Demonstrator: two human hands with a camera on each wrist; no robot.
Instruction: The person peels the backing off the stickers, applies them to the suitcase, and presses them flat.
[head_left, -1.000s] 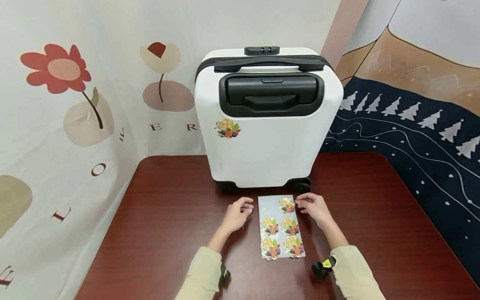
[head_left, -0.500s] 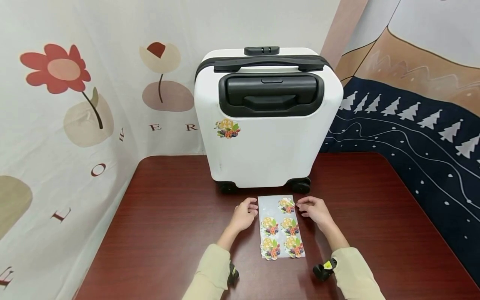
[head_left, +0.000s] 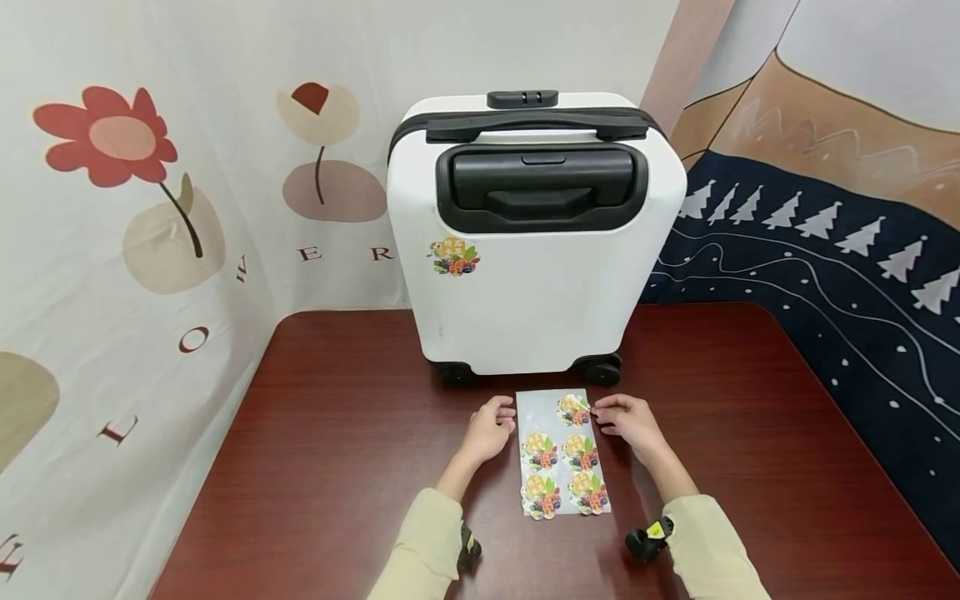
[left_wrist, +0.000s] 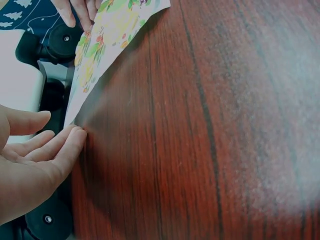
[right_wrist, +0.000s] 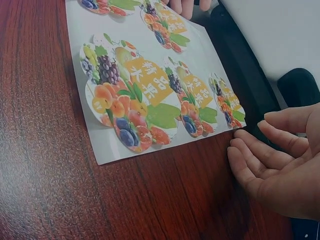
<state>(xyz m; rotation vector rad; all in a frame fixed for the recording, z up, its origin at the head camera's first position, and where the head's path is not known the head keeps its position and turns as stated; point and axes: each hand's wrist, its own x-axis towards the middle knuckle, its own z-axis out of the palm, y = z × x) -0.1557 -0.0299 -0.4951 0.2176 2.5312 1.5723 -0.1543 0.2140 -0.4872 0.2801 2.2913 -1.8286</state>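
A white sheet [head_left: 536,414] of several fruit-print stickers lies on the table in front of the suitcase; its upper left spot is bare. My left hand [head_left: 489,430] is at the sheet's left edge, and in the left wrist view its fingertips [left_wrist: 76,131] meet the sheet's corner with the thumb held apart. On the other side, my right hand [head_left: 628,418] has its fingertips beside the upper right sticker [head_left: 573,410]. The right wrist view shows those relaxed fingers [right_wrist: 240,150] close by the sheet's corner, nothing gripped between them.
Behind the sheet stands a white suitcase [head_left: 525,308] with black handles and wheels. One fruit sticker [head_left: 454,257] is on its front, left of centre. The brown table [head_left: 337,433] meets printed cloth at the back and sides. Each wrist bears a small black camera.
My left hand has moved right and slightly forward, up to the sheet's left edge. The right hand has barely shifted, and the sheet stays where it was.
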